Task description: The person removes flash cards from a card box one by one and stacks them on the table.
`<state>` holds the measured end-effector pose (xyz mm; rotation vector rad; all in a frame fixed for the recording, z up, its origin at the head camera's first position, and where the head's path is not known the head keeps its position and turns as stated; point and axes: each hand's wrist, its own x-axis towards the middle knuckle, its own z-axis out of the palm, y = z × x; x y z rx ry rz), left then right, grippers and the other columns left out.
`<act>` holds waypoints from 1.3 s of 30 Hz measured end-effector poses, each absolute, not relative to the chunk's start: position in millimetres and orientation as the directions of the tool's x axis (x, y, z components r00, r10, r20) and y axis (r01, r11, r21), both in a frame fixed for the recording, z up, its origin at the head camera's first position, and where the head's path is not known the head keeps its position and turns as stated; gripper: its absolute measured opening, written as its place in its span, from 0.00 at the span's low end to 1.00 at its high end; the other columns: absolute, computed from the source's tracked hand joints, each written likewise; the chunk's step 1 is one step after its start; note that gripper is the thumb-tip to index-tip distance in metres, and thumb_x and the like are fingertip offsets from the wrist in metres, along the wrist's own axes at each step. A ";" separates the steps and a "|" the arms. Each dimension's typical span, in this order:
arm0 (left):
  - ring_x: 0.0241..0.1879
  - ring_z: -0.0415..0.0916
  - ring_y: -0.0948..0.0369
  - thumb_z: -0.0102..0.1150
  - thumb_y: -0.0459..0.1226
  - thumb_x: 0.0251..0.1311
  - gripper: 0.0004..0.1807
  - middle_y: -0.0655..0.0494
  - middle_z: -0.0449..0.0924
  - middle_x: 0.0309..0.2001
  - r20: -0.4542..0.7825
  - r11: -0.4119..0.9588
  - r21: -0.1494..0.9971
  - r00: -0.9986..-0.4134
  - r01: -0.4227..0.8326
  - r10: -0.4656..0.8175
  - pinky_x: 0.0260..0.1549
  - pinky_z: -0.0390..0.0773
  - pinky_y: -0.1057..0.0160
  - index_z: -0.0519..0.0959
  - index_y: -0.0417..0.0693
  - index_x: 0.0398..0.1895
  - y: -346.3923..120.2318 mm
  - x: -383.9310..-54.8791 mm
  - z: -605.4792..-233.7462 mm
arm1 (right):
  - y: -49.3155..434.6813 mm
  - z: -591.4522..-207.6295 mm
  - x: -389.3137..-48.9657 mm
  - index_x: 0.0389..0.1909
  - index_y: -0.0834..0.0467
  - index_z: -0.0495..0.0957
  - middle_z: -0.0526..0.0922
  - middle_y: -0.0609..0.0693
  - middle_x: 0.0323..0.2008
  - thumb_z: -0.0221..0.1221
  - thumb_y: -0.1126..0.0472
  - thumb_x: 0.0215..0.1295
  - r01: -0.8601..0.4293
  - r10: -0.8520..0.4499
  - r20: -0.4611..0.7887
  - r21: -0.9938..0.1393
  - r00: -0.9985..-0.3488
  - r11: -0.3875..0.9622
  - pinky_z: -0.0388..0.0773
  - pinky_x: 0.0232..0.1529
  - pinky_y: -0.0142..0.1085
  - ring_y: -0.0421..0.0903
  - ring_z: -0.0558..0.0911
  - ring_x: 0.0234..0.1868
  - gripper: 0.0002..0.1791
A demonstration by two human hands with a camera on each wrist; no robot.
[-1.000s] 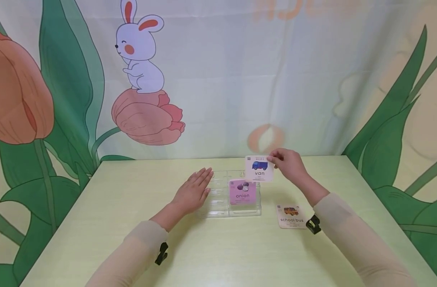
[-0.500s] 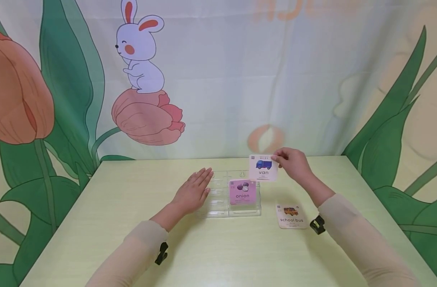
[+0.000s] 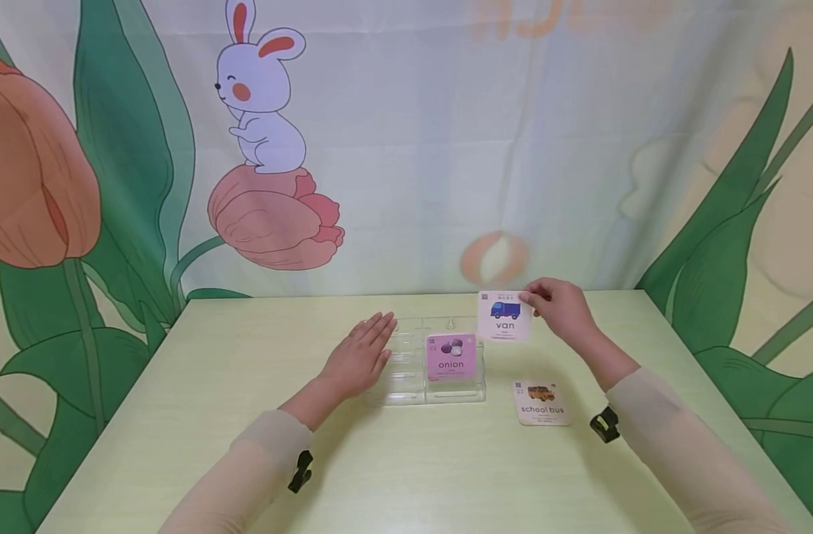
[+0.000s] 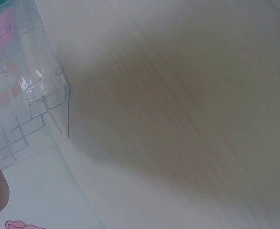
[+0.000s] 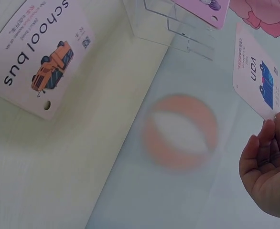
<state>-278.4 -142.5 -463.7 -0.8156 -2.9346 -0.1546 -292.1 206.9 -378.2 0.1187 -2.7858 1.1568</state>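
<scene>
My right hand (image 3: 562, 311) pinches the top right corner of a white flash card (image 3: 504, 317) printed with a blue van. The card is up in the air, just right of a clear plastic card rack (image 3: 400, 386). In the right wrist view thumb and fingers meet at the corner of the van card (image 5: 257, 71). My left hand (image 3: 358, 354) lies with straight fingers against the left side of the rack. A pink onion card (image 3: 451, 357) stands in the rack's right half. In the left wrist view the rack (image 4: 35, 90) shows its stepped side.
A school bus card (image 3: 541, 403) lies on the table (image 3: 406, 475), right of the rack and below my right hand. In the right wrist view this school bus card (image 5: 47, 52) shows a punched hole. Behind the table hangs a printed curtain (image 3: 406, 148).
My right hand has moved to the right with the van card, from above the onion card to beside the rack. My left hand has stayed in place.
</scene>
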 end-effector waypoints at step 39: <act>0.82 0.50 0.45 0.41 0.43 0.80 0.33 0.43 0.53 0.82 0.121 0.848 0.074 -0.849 0.525 0.515 0.83 0.52 0.46 0.54 0.37 0.80 -142.3 -278.5 -464.2 | 239.7 -421.4 -272.8 0.52 0.69 0.80 0.84 0.64 0.44 0.55 0.58 0.78 0.003 0.039 0.034 -0.709 -0.999 0.705 0.74 0.36 0.32 0.50 0.77 0.38 0.16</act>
